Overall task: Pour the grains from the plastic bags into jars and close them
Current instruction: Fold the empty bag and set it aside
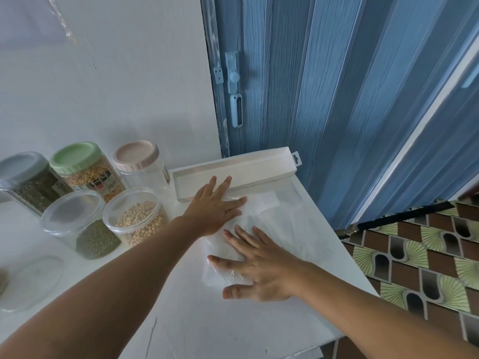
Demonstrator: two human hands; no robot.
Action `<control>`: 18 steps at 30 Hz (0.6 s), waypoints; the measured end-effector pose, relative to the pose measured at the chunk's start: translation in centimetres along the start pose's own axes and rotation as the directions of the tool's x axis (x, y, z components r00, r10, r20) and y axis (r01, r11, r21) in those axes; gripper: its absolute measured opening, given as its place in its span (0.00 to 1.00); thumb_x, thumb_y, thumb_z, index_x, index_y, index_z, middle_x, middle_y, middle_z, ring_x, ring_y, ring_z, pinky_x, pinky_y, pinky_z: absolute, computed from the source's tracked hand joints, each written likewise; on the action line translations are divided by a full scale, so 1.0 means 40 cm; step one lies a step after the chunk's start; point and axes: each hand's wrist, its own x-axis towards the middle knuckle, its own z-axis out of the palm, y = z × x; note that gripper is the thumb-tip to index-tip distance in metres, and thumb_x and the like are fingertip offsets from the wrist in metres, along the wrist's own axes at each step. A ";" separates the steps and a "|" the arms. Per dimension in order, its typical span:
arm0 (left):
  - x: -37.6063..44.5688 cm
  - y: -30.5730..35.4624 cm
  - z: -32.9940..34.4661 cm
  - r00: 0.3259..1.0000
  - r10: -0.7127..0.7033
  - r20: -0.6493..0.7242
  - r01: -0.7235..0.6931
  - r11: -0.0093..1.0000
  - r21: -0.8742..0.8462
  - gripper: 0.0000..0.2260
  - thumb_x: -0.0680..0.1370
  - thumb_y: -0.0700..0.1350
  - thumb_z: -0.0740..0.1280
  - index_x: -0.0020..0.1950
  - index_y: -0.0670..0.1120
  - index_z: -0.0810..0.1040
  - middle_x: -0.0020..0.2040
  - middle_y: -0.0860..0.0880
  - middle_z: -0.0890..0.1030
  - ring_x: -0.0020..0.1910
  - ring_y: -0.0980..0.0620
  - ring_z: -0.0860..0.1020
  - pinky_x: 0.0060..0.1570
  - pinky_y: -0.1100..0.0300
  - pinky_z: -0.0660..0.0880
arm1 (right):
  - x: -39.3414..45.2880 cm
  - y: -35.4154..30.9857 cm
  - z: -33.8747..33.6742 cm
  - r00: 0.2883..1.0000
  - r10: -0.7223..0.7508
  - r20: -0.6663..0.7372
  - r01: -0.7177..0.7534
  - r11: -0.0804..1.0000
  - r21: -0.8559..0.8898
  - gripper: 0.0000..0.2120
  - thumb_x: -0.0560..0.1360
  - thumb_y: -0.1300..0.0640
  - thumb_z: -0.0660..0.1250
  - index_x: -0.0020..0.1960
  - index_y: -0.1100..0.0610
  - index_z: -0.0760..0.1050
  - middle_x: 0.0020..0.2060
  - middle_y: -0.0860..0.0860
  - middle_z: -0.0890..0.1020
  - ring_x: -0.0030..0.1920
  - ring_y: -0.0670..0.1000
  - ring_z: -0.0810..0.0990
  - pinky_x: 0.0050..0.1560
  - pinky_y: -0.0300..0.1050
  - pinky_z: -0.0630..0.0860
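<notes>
Empty clear plastic bags [274, 218] lie flat on the white table [197, 320]. My left hand [215, 206] presses on their far edge with straight fingers. My right hand [259, 263] lies spread and flat on the near end of the bags. At the left stand several jars: a clear-lidded jar of pale round beans [137, 216], a clear-lidded jar of green grains [83, 224], a green-lidded jar of yellow grains [88, 169], a grey-lidded jar of dark grains [28, 180] and a pink-lidded jar [140, 161] that looks empty.
A long white box [238, 169] lies across the table's far end, just beyond my left hand. A loose clear lid [31, 281] rests at the near left. A blue folding door [337, 99] stands behind, and patterned floor [414, 260] shows past the table's right edge.
</notes>
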 end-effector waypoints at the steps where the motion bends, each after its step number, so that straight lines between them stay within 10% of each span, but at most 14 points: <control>1: 0.000 -0.001 -0.002 1.000 -0.004 0.001 0.004 1.000 -0.004 0.24 0.83 0.67 0.44 0.80 0.72 0.55 0.84 0.52 0.34 0.83 0.40 0.34 0.80 0.43 0.41 | -0.002 -0.001 -0.009 1.000 0.006 -0.006 -0.005 0.998 0.067 0.33 0.78 0.23 0.44 0.79 0.28 0.37 0.80 0.45 0.29 0.78 0.48 0.23 0.78 0.57 0.27; 6: -0.005 0.006 -0.009 0.999 -0.024 0.043 0.026 0.999 -0.036 0.31 0.77 0.71 0.38 0.80 0.72 0.54 0.85 0.52 0.37 0.83 0.40 0.36 0.81 0.43 0.44 | -0.024 0.015 -0.065 0.958 0.179 -0.225 -0.133 0.969 0.208 0.30 0.81 0.30 0.39 0.81 0.34 0.56 0.84 0.46 0.50 0.82 0.44 0.39 0.78 0.47 0.27; 11: -0.008 0.005 -0.003 0.995 -0.044 0.084 0.051 0.995 -0.085 0.24 0.83 0.68 0.46 0.80 0.74 0.50 0.85 0.53 0.36 0.82 0.41 0.33 0.81 0.43 0.43 | -0.036 0.037 -0.019 0.899 0.423 -0.114 -0.429 0.903 -0.037 0.41 0.74 0.19 0.39 0.81 0.33 0.34 0.81 0.53 0.31 0.79 0.59 0.24 0.77 0.65 0.29; 18: -0.003 0.000 -0.025 0.998 -0.020 0.054 0.027 0.989 -0.143 0.25 0.81 0.70 0.51 0.78 0.71 0.62 0.84 0.50 0.54 0.81 0.41 0.51 0.80 0.44 0.52 | -0.020 0.038 0.021 0.879 0.456 -0.140 -0.460 0.888 0.006 0.43 0.71 0.17 0.41 0.80 0.33 0.32 0.81 0.54 0.29 0.79 0.62 0.26 0.78 0.68 0.32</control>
